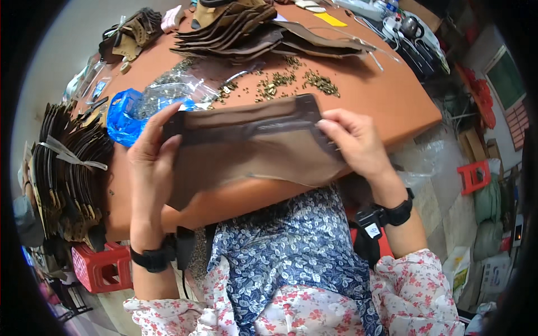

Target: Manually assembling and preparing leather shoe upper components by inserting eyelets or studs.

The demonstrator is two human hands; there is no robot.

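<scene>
At the far left, a tied bundle of dark cut pieces (75, 137) leans against the table's edge; a brush from the left forearm could tip it, as it looks top-heavy. Beside it, the crumpled blue plastic bag (120, 120) sits near the left hand (150, 147), whose thumb and fingers pinch one upper corner of the brown leather-like panel (246, 159). The panel is held up between the hands, over the near edge of the orange tabletop (392, 98); its lower edge hangs loose and blurred, so it could fold or sag if the two grips pull unevenly. Beyond it lie loose brass-coloured fittings (276, 84), easily scattered by a low sweep of the panel, and a splayed stack of panels (230, 42) that might slide if nudged. The right hand (358, 137), well apart from the left, pinches the opposite upper edge; a slip there would let that side drop.
</scene>
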